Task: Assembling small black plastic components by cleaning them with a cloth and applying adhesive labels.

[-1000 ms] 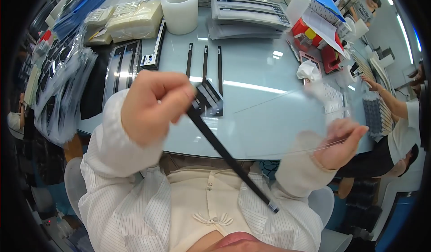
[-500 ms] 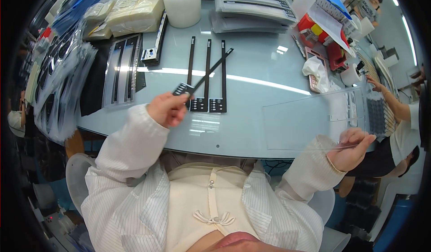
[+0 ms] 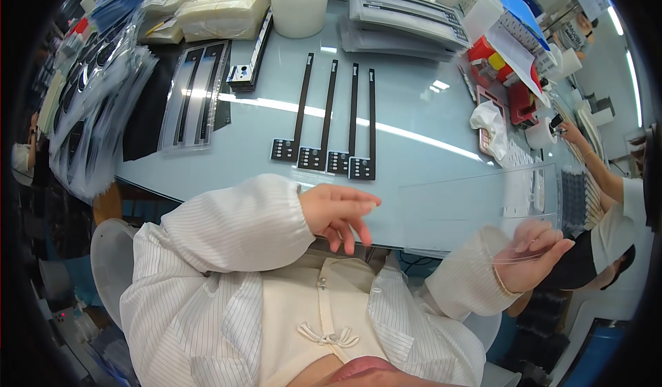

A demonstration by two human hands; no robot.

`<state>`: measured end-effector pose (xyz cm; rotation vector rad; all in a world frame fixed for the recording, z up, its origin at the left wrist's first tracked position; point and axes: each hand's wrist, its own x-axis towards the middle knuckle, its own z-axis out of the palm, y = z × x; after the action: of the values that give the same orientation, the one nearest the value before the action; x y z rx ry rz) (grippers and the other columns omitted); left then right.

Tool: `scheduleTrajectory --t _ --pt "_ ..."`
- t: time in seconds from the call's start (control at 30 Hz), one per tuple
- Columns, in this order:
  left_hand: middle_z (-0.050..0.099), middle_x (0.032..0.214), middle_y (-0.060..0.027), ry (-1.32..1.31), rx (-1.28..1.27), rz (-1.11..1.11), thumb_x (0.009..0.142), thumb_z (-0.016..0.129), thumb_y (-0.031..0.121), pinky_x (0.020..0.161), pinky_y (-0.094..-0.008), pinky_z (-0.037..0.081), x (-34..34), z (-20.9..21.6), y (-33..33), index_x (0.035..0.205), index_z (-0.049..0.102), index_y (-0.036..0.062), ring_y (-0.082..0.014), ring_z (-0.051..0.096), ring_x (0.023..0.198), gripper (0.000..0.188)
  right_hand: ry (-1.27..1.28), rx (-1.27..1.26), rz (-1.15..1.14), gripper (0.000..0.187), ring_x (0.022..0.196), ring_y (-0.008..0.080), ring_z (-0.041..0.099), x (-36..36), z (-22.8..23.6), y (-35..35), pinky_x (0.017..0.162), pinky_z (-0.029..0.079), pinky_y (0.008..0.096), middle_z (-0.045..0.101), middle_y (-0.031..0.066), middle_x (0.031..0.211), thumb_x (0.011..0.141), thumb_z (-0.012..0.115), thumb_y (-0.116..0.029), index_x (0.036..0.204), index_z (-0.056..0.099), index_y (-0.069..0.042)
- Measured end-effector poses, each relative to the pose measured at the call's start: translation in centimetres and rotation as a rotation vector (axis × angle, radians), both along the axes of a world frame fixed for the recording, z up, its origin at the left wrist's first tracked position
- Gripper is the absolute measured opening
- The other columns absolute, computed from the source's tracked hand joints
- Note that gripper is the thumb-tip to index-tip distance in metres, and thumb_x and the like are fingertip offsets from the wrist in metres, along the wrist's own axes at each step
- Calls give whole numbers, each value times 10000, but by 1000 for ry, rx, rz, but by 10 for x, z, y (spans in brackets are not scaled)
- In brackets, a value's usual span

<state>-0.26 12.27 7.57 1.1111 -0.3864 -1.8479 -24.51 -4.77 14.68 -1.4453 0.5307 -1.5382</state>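
My left hand (image 3: 338, 212) hovers over the table's near edge, empty, its fingers apart. Beyond it, several black L-shaped strips (image 3: 312, 158) lie side by side on the glass-topped table, each with a long narrow arm pointing away and a wide end with small pale markings toward me. At the right, my right hand (image 3: 529, 254) grips the near right corner of a clear plastic sheet (image 3: 462, 211), held up over the table's edge. The sheet is see-through, and whether it is one layer or more I cannot tell.
Clear sleeves with black strips (image 3: 195, 97) lie at the left, beside a slim black-and-white box (image 3: 249, 59). A film roll (image 3: 300, 4) and a sleeve stack (image 3: 407, 25) stand at the back. At the right are a crumpled tissue (image 3: 488, 119) and a co-worker's arm (image 3: 596, 154).
My left hand has let go of a black strip, which now lies in the row, and has moved right and nearer to me. My right hand still holds the sheet.
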Motion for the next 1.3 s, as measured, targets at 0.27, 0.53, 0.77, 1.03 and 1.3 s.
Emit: scheduleTrajectory --t 0.27,0.53,0.77,1.03,1.3 --pt "631 915 -36 -1106 -672 460 887 686 284 740 -286 478 15 15 30 1163 602 31 -130 583 838 384 -180 265 362 530 515 122 289 37 -8 24 524 255 282 315 11 582 1057 330 -429 637 333 -105" --pt "665 822 -80 -806 -538 320 934 564 3 760 -291 518 45 9 102 1021 621 -34 -165 648 798 110 59 263 671 647 491 117 380 86 -42 39 474 265 257 482 48 584 1014 246 -585 698 458 -61" --pt "663 803 -58 -973 131 433 944 586 47 658 -257 527 108 16 253 897 639 -11 -120 636 704 93 350 122 709 759 491 140 489 100 -39 46 468 361 238 555 102 640 998 194 -624 798 575 1" --pt "664 715 -56 -706 518 530 949 622 137 554 -250 504 144 -113 428 934 668 21 -146 643 591 126 473 107 506 422 492 86 446 100 -48 17 438 318 197 515 45 635 1052 399 -347 819 536 -23" --pt "684 1091 -102 -566 132 1572 910 675 134 851 -355 565 204 -221 422 1234 582 62 -226 681 967 345 175 156 690 451 421 75 269 106 -62 2 395 253 213 328 6 557 1056 391 -347 678 339 -107"
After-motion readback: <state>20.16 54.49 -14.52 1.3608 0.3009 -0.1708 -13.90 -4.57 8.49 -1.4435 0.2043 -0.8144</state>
